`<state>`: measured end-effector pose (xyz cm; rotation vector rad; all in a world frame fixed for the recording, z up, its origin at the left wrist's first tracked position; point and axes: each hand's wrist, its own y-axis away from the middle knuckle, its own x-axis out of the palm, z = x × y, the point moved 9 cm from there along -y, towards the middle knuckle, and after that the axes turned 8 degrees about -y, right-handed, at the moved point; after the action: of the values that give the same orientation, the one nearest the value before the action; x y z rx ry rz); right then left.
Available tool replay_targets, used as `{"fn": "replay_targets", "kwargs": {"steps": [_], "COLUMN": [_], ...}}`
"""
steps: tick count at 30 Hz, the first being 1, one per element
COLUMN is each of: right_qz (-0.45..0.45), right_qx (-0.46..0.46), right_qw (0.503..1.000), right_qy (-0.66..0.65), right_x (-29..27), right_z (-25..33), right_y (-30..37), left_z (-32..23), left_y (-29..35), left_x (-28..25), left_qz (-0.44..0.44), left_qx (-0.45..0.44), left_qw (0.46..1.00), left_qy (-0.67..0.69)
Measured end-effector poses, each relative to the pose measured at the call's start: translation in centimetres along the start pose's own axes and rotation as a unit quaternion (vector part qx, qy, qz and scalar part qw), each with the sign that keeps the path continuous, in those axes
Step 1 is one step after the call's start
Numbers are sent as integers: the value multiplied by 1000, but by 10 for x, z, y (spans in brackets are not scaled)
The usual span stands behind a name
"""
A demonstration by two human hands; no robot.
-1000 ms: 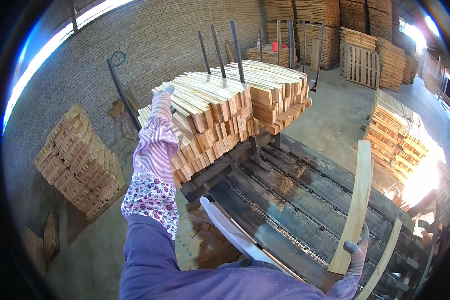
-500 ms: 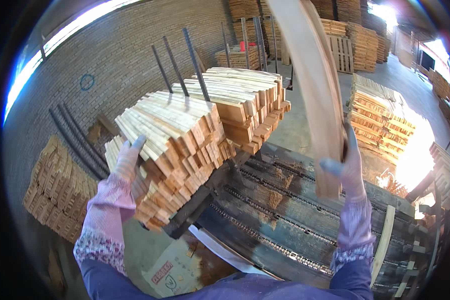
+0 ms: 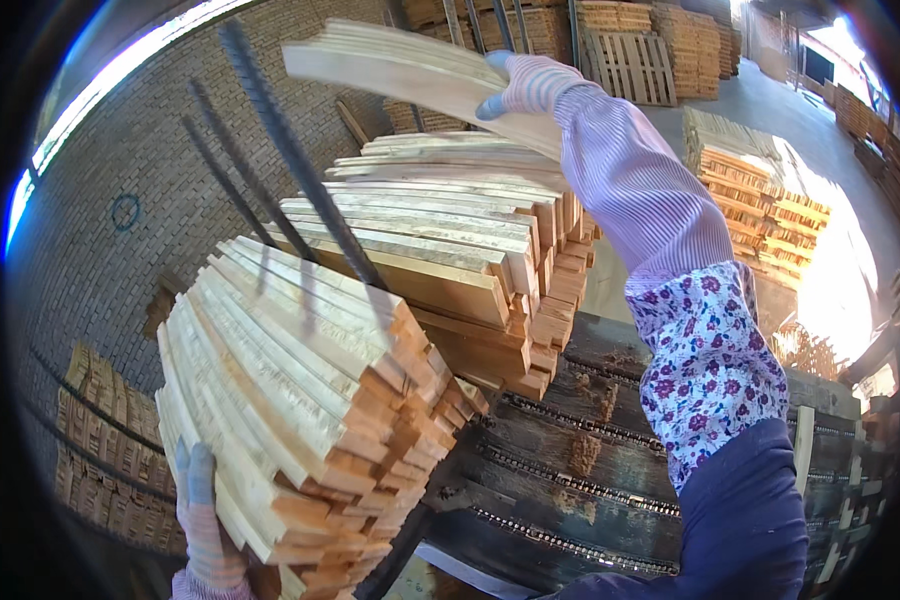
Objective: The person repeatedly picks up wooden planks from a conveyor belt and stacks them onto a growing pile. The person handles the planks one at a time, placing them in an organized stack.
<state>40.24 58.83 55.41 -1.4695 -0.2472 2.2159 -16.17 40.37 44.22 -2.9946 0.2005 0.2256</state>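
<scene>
My right hand (image 3: 535, 88), in a striped glove with blue fingertips, grips a long pale wooden board (image 3: 400, 80) near its right part. The board hangs above the far stack of wooden boards (image 3: 420, 225), lying roughly along it and slightly blurred. At the lower left, my left hand (image 3: 206, 520), gloved alike, rests against the outer side of the near stack of boards (image 3: 280, 350). Its fingers are stretched out along the wood; the thumb is hidden. The board ends in both stacks face right and form uneven rows.
Dark upright metal rods (image 3: 295, 150) rise beside the stacks. A dark chain conveyor (image 3: 570, 480) runs at the right. More piled wood (image 3: 760, 200) stands at the right, with another pile (image 3: 105, 440) at the left. A brick wall (image 3: 120, 140) bounds the left side.
My right hand has carried the board leftward from over the conveyor, swinging it from upright to lying above the far stack. The view has shifted; my left hand now lies lower on the near stack.
</scene>
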Motion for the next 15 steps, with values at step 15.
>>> {"fn": "replay_targets", "kwargs": {"steps": [15], "right_qz": [-41], "right_qx": [-99], "right_qw": [965], "right_qy": [238], "right_x": [3], "right_z": [144], "right_y": [64], "left_z": [-9], "left_y": [-2], "left_x": [-10], "left_qz": [-14], "left_qx": [43], "left_qw": [995], "left_qy": [-85]}}
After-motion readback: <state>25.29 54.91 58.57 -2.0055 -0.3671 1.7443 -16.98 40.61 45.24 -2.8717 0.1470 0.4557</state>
